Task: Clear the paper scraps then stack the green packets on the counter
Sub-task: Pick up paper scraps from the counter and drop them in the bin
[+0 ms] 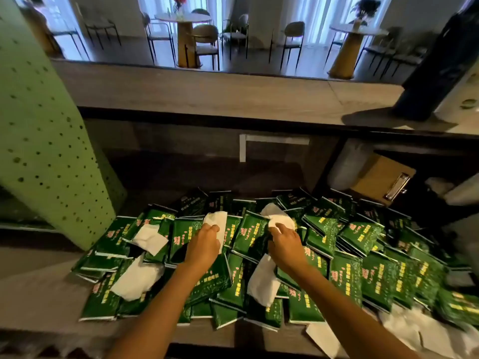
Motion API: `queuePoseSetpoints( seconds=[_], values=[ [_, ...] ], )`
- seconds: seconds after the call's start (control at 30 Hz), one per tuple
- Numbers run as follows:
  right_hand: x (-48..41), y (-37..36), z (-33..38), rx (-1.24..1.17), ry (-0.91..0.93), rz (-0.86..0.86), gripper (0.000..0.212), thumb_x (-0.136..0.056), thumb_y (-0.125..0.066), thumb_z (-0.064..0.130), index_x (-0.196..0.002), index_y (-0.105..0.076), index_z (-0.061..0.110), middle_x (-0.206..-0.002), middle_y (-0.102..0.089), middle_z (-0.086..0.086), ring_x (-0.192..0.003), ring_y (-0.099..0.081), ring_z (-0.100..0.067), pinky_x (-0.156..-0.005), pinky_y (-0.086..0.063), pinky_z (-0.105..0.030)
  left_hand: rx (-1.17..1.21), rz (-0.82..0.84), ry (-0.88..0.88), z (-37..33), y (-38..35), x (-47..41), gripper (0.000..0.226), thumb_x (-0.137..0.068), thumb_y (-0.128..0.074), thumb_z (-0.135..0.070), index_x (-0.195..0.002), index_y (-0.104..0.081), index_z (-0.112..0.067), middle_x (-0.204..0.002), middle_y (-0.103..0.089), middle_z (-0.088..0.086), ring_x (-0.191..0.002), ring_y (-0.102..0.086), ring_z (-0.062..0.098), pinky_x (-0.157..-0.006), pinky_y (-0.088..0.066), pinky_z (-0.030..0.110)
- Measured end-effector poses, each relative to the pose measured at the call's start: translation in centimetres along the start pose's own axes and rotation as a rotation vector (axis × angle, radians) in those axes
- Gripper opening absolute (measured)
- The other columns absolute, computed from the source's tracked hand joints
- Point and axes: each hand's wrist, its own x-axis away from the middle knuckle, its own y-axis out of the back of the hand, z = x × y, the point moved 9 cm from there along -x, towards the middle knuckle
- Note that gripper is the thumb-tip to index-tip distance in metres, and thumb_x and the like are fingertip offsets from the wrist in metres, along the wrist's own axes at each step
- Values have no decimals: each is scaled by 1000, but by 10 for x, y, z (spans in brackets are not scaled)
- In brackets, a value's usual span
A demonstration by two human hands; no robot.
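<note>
Several green packets lie in a loose heap across the lower counter. White paper scraps lie among them. My left hand pinches one white scrap near the middle of the heap. My right hand grips another crumpled scrap just to the right. More scraps lie loose: one at the left, one at the lower left, and one under my right wrist.
A green perforated column stands at the left. A raised bar ledge runs behind the heap. A clipboard leans at the right. White paper lies at the front right edge.
</note>
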Motion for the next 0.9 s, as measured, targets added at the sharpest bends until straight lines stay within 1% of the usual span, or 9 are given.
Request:
queuePoseSetpoints(
  seconds=[0.13,0.23,0.33,0.47,0.6,0.67,0.77,0.83,0.9],
  values=[
    [-7,-3,12,-39,22,-127,44,-81,-52,-5,-125,-54,-3,-133,-49,-27,-115,-52,-45,-93,-44,-46,-123,-7,6,16,-14,0,51,-96,-46,-11,-144,-29,-14,-147,-32,6,-131,-34,25,-101,-35,32],
    [-16,-7,1,15,-57,-68,58,-89,-45,-1,-145,-30,8,-152,-27,-19,-132,-34,-38,-104,-34,-43,-166,-3,-7,18,-22,-8,62,-96,-48,-12,-149,-17,-15,-152,-24,6,-135,-26,26,-104,-31,32],
    [-25,-11,-16,65,-121,19,66,-91,-44,2,-149,-17,17,-156,-19,-12,-136,-27,-35,-104,-33,-43,-202,6,-28,17,-29,-16,67,-94,-51,-7,-149,-13,-15,-146,-35,6,-130,-31,26,-104,-30,33],
    [-32,-16,-25,70,-138,55,65,-89,-46,-3,-147,-22,12,-141,-40,-15,-127,-36,-36,-95,-41,-41,-251,-2,-48,15,-32,-21,54,-91,-50,-1,-141,-33,-15,-132,-51,5,-122,-40,24,-101,-31,31],
    [-38,-13,-28,113,-147,22,37,-90,-44,-4,-126,-48,1,-128,-48,-18,-117,-45,-34,-87,-41,-37,-285,-10,-67,13,-27,-28,39,-90,-51,0,-126,-51,-13,-125,-55,6,-118,-43,23,-98,-33,31],
    [-39,-12,-28,117,-139,8,28,-90,-45,-1,-116,-54,-2,-123,-51,-18,-113,-47,-33,-84,-40,-36,-261,-54,-59,11,-16,-31,30,-93,-50,-8,-122,-54,-11,-124,-54,7,-117,-42,24,-95,-34,31],
    [-38,-11,-27,116,-122,-15,28,-90,-47,0,-117,-52,-3,-126,-46,-18,-116,-44,-34,-84,-39,-37,-162,-169,-52,6,9,-33,26,-96,-48,-18,-118,-56,-7,-123,-49,8,-114,-40,24,-91,-36,31],
    [-38,-13,-27,94,-117,-20,33,-89,-47,-1,-122,-47,-3,-132,-41,-18,-118,-43,-35,-86,-40,-37,-59,-228,-65,-3,25,-32,23,-95,-48,-16,-112,-57,-4,-122,-49,9,-111,-44,24,-92,-37,32],
    [-38,-14,-25,68,-105,-39,32,-90,-46,-2,-121,-45,-2,-128,-45,-19,-112,-47,-35,-81,-40,-38,67,-271,-72,-13,38,-27,17,-94,-48,-13,-103,-57,-2,-117,-53,10,-106,-50,26,-88,-39,34]
  ],
)
